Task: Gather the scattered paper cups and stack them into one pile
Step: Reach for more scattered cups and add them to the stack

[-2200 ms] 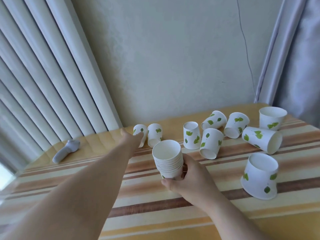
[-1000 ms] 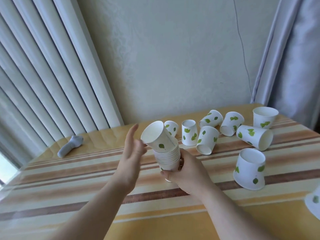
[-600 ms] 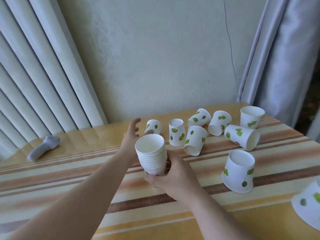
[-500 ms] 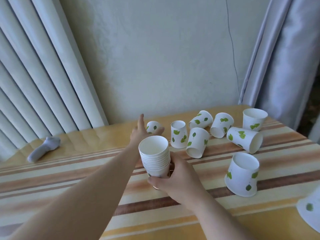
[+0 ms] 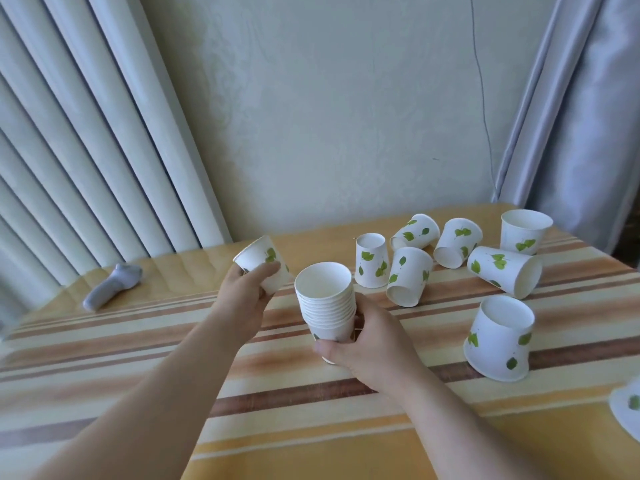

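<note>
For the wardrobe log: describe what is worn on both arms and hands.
Nothing is worn. The left hand and right hand are bare: no gloves, and no rings or watch in view. Both forearms are bare to the frame's edge, without sleeves, bracelets, cables or markings.

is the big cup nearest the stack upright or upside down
Upside down: the big cup rests on its wide rim on the table, narrow base up, leaning slightly.

Cups (image 5: 372, 261) white, green leaf print — tablecloth (image 5: 311, 427) yellow, brown-cream stripes.
</note>
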{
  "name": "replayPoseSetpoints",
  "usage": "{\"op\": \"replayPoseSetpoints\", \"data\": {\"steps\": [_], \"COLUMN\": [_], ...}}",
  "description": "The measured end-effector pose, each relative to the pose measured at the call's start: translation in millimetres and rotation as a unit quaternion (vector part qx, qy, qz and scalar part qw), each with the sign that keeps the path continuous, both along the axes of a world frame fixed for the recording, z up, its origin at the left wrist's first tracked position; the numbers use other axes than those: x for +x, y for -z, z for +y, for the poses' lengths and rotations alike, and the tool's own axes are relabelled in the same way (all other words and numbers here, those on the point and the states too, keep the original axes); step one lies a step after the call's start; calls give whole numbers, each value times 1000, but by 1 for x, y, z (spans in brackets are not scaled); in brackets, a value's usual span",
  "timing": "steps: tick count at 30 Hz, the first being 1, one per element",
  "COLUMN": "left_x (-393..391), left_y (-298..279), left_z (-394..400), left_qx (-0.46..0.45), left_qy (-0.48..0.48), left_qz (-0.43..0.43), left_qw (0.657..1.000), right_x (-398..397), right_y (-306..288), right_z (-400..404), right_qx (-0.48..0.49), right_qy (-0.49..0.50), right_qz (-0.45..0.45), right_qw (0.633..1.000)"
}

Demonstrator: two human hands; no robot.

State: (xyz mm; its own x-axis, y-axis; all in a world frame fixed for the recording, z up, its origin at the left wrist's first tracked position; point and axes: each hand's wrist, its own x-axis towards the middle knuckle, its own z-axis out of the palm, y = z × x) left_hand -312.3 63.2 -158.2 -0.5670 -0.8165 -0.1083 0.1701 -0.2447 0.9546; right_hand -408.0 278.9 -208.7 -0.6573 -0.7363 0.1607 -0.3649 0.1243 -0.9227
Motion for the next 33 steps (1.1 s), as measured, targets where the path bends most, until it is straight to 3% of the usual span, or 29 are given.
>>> {"op": "replayPoseSetpoints", "data": {"steps": [5,7,10,12,21,28,33], "left_x": [24,28,33,34,43,69,77], "left_y": [-58,-72,-72,-60,-30,6,16], "left_z": [34,49,67,73,79,93,97], "left_qx": [-62,-127,-262,-301,-275,-255,-258], "left_qy": [106,146,177,178,148,211,149], "left_qz": [156,134,18,-31,-76,-151,-151], "left_qw": [980,972,948,936,947,931,942], "right_x": [2,3,3,3,1,11,12], "right_y": [-3,-3,-3,-4,-2,-9,-9], "right_z": [1,2,3,2,1,3,3], "right_qx": [4,5,6,7,5,24,47], "right_qy": [4,4,2,3,2,-42,-86], "right_qz": [-1,-1,0,0,8,46,68], "right_qw": [1000,1000,1000,1000,1000,998,993]}}
